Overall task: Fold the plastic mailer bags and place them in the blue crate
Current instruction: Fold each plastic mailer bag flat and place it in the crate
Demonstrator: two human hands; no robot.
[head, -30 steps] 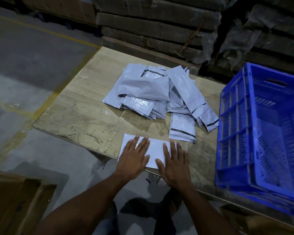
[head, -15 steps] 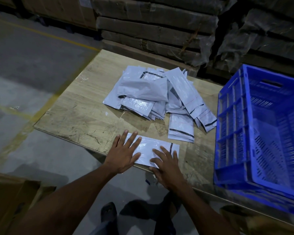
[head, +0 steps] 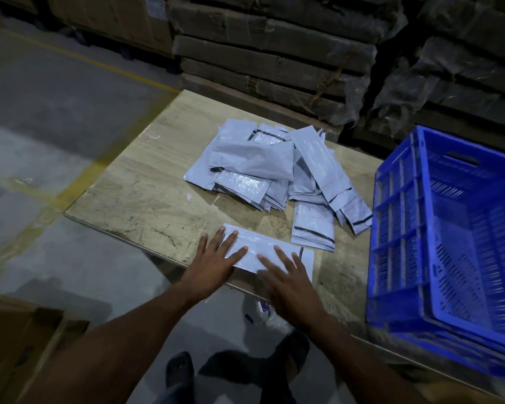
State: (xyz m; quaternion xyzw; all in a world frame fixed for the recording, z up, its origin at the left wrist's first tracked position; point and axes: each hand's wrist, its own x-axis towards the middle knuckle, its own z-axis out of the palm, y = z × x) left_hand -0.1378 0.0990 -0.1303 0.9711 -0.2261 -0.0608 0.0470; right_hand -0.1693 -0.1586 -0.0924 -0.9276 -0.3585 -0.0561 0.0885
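Head view: folded mailer bag (head: 264,252) lies under both flat, straight-fingered hands, left (head: 216,263) and right (head: 289,279).

No readable text, brand, number or sign anywhere. Pale label on a cardboard box (head: 155,7) at 12 o'clock, too blurred to read. Black strips only, no lettering, on the mailer bags (head: 274,170). Nothing legible on the blue crate (head: 397,228) at 3 o'clock.
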